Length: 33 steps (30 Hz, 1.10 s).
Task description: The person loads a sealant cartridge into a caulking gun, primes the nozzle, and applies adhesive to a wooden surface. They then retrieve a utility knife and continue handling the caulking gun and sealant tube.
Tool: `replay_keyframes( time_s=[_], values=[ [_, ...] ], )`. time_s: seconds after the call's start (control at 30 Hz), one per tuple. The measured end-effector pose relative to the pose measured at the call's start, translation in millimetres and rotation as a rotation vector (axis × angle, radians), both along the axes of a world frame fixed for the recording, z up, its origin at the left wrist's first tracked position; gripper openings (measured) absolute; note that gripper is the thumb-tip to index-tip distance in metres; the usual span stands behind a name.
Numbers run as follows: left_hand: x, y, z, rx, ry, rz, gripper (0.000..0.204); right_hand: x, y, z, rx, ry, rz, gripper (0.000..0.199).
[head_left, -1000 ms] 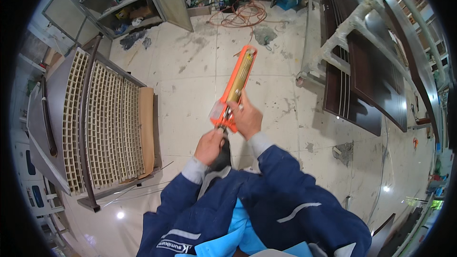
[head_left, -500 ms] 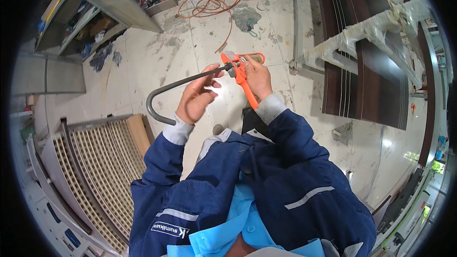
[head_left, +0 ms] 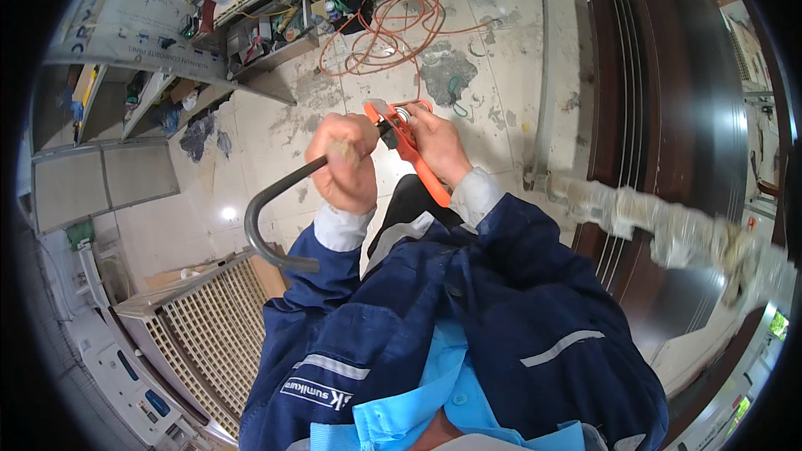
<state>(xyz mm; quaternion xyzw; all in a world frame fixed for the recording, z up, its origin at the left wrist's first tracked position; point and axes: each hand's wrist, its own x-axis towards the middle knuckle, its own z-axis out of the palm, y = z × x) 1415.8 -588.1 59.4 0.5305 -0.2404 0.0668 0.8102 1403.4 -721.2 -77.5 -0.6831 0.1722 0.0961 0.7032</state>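
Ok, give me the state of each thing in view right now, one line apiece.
left hand: closed around the hooked rod.
right hand: gripping the orange caulking gun.
hooked rod: pulled far back out of the gun, hook end pointing down toward the person.
orange caulking gun: held near upright, seen end-on; whether a cartridge is loaded cannot be told.
orange cable: lying in loose loops on the floor.
dark door panel: lying flat.

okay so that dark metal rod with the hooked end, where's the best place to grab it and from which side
Probably the straight shaft of the hooked rod, just below the left hand, coming from the person's left. That stretch is bare and even; the curved hook would turn in a grip, and the far end runs into the orange caulking gun under the right hand.
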Motion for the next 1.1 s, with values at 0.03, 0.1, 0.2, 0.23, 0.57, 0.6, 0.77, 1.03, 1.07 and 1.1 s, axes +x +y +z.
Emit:
replay_keyframes(
  time_s=[0.03,0.1,0.2,0.23,0.57,0.6,0.77,1.03,1.07,1.1],
  values=[
    [22,-8,6,-0.053,0.007,-0.069,0.043,21,-9,-3,0.028,-0.008,0.017,0.043],
    [66,-27,11,0.001,-0.005,-0.031,0.056,66,-27,-10,0.026,0.075,0.049,0.043],
    [137,-59,6,-0.039,0.029,0.058,0.063,139,-55,-16,0.022,0.007,0.119,0.042],
    [164,-68,2,-0.033,-0.009,0.041,0.061,168,-68,-17,0.043,0.085,0.167,0.042],
    [435,-155,-9,-0.061,0.147,0.103,0.045,413,-242,-36,0.005,0.116,-0.08,0.039],
    [456,-160,-14,0.028,0.102,0.191,0.043,435,-268,-48,0.026,0.146,-0.122,0.037],
    [550,-166,-64,0.064,0.404,0.326,0.042,581,-391,-124,-0.386,0.206,-0.082,0.035],
    [670,-207,-133,0.115,0.476,0.616,0.043,853,-503,-255,-1.013,0.118,0.18,0.06],
    [682,-213,-139,0.136,0.5,0.643,0.042,883,-514,-271,-1.034,0.12,0.269,0.066],
    [691,-219,-144,0.165,0.506,0.651,0.042,910,-518,-288,-1.027,0.079,0.298,0.07]
  ],
)
